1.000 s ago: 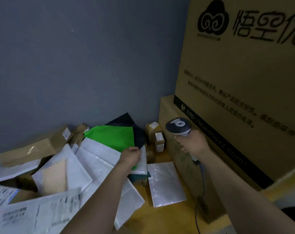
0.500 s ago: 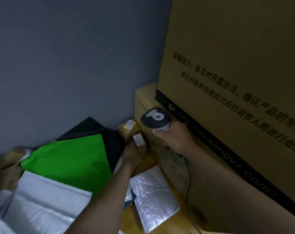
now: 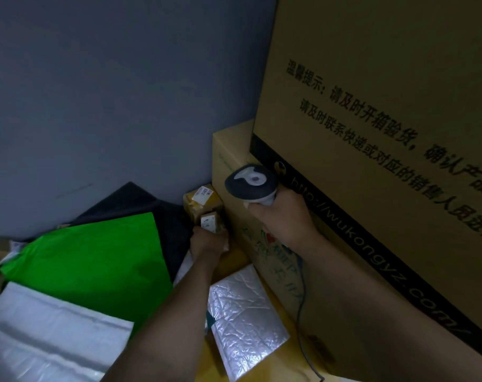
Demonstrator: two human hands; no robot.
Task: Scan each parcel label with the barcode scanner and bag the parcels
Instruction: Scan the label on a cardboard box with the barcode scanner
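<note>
My left grip (image 3: 209,242) curls round the lower end of the small parcel (image 3: 217,218), its label (image 3: 208,224) turned up toward me. My right grip (image 3: 281,216), wrapped round the scanner (image 3: 251,183), sits just up and right of it; I judge the scanner must tip down-left to read it

The barcode scanner (image 3: 250,183) in the right hand (image 3: 281,216) is showing a dark grey head with a pale grey panel, and the small parcel (image 3: 210,222) the left hand (image 3: 208,241) is gripping is showing brown card under a white label. Left of that hand a bright green mailer (image 3: 96,260) is lying over a black mailer (image 3: 140,205), with a white mailer (image 3: 49,340) nearer the person, while between the forearms a silver mailer (image 3: 245,307) is glinting in a quilted pattern. Behind the right hand the carton (image 3: 385,78) is showing tan cardboard with black characters and a black band, against a blue-grey wall (image 3: 110,92).
</note>
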